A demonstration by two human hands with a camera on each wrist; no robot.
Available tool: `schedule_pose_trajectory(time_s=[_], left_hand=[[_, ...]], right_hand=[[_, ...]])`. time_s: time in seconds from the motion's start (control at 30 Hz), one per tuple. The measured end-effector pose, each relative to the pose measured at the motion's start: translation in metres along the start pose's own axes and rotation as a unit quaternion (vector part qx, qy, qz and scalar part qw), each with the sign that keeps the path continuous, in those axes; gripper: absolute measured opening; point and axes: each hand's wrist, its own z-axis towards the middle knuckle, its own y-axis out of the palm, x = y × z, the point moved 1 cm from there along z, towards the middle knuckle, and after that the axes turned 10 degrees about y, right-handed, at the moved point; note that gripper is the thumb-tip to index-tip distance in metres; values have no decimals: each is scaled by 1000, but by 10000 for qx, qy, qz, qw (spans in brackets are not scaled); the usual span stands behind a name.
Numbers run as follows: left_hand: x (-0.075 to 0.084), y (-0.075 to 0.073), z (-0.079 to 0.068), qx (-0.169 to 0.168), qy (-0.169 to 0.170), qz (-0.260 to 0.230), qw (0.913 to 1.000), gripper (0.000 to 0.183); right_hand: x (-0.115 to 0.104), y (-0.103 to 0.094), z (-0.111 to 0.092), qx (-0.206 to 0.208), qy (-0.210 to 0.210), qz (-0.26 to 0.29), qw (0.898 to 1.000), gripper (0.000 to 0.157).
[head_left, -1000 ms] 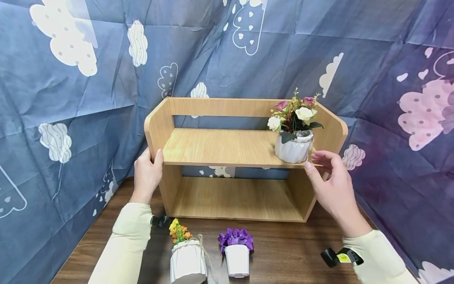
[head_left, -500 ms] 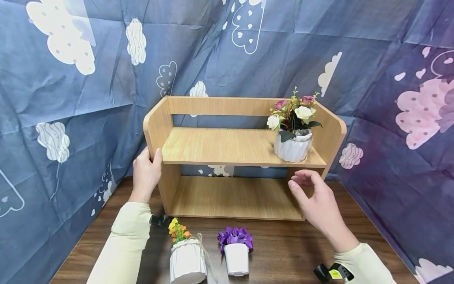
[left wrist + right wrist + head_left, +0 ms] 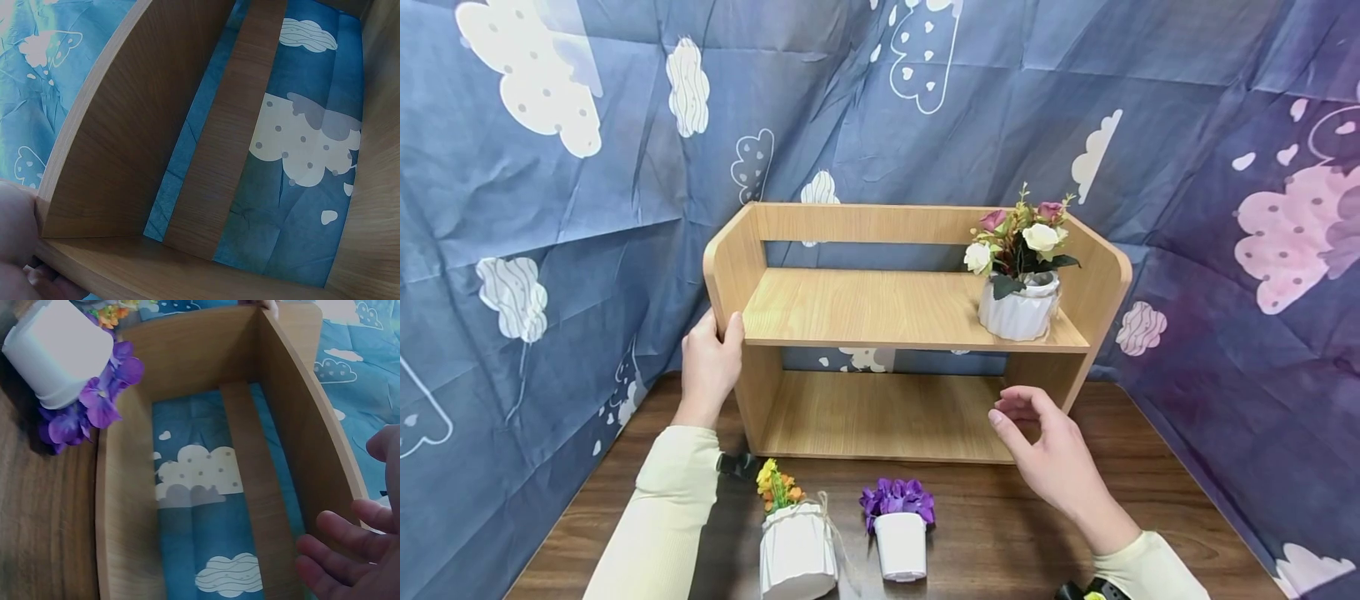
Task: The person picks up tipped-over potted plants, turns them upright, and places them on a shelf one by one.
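Observation:
A two-tier wooden shelf (image 3: 865,308) stands on the table. My left hand (image 3: 709,367) grips the front edge of its left side panel, thumb on the inner side. On the upper tier, at the right end, sits a white pot of rose and cream flowers (image 3: 1018,312). My right hand (image 3: 1051,454) hovers before the lower tier's right end, fingers loosely bent and holding nothing. In the right wrist view its fingers (image 3: 337,550) are spread apart. A white pot with purple flowers (image 3: 902,546) and a white pot with yellow and orange flowers (image 3: 797,550) are in front of the shelf.
The dark wood table (image 3: 985,533) carries the shelf and both front pots. Blue cloud-print cloth (image 3: 880,100) hangs behind the shelf and along both sides. Twine (image 3: 827,517) trails from the yellow-and-orange flower pot.
My right hand has left the rose pot's side and moved down and to the left, in front of the lower tier. The left hand keeps its grip on the shelf.

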Motion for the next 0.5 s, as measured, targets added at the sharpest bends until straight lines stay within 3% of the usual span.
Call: schedule_pose_trajectory(time_s=[0.5], left_hand=[[-2,1,-1,69,50,12,10000,32]], right_hand=[[13,22,-20,-193,-208,182,9994,20]])
